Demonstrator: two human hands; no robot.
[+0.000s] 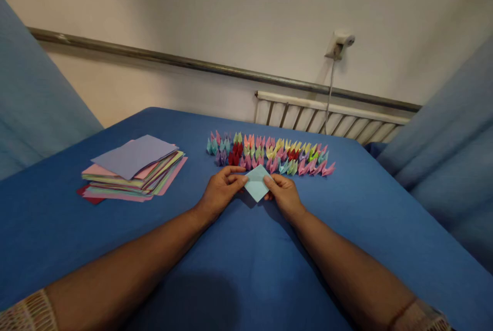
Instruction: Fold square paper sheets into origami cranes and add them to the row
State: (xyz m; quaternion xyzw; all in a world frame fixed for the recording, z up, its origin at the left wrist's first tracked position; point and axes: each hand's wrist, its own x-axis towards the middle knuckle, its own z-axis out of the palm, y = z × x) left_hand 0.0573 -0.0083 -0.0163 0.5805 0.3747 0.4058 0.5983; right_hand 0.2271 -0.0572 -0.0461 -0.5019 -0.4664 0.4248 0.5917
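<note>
A light blue folded paper square, turned like a diamond, is held up between both hands just above the table. My left hand pinches its left corner between thumb and fingers. At its right side, my right hand grips the paper with the thumb on top and the fingers behind. Crease lines show on the paper's face. Right behind it stand rows of small folded paper cranes in pink, red, yellow, green, purple and blue.
To the left lies an uneven stack of coloured paper sheets, lavender on top. A blue cloth covers the table. Beyond its far edge are a white radiator, a metal pipe and a wall socket with a cord. Blue curtains hang on both sides.
</note>
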